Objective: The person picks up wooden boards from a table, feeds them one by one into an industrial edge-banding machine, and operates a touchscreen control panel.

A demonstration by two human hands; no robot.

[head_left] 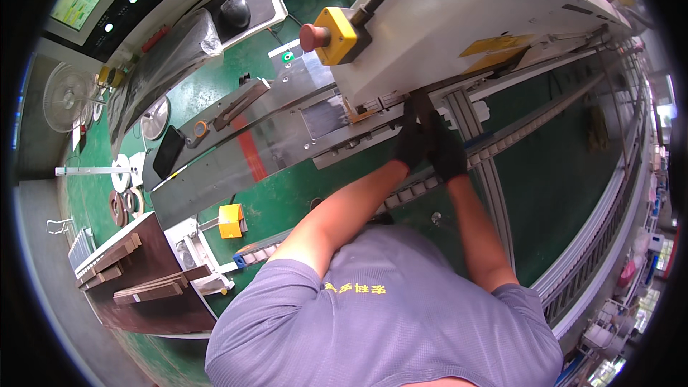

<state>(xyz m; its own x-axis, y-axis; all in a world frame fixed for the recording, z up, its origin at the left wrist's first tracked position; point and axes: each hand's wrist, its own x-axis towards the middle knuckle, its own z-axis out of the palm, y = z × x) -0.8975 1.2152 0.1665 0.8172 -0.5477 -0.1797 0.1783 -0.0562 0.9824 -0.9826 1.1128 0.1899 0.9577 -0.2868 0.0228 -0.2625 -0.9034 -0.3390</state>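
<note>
At the roller conveyor | black-gloved hands: left hand, right hand | dark strip

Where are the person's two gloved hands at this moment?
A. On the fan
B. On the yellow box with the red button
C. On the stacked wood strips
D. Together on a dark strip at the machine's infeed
D: the left hand and right hand meet on the dark strip under the white machine housing.

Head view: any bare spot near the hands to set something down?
Bare green bed right of the right hand, between roller track and outer rail. Some room on the steel plate left of the left hand. Crowded: both gloved hands against the dark strip under the white housing.
</note>
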